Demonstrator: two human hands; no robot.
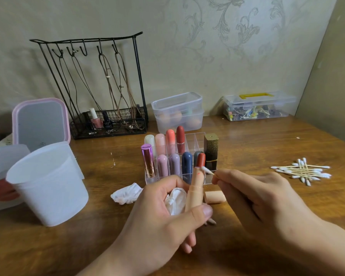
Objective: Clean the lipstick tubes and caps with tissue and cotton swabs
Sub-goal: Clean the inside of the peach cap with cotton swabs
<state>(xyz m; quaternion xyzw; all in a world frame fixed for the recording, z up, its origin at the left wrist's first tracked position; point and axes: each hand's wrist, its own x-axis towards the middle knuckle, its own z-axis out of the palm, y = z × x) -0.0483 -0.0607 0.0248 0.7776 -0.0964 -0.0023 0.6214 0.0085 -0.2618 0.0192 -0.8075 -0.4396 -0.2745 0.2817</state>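
My left hand [163, 222] grips an open peach lipstick tube [195, 190] upright, its red-brown bullet extended, with a crumpled white tissue [175, 202] tucked in the palm. My right hand [253, 196] pinches a cotton swab [207, 171], whose white tip touches the tube's rim just below the bullet. The tube's peach cap [215, 197] lies on the table between my hands. A second crumpled tissue [126, 194] lies left of my left hand. A clear organizer [193, 141] behind holds several capped lipsticks.
A pile of cotton swabs [305, 172] lies at the right. A white plastic cup [48, 186] stands at the left, a pink-framed mirror [40, 122] behind it. A black wire rack [100, 92] and two clear boxes [177, 112] [259, 106] line the wall.
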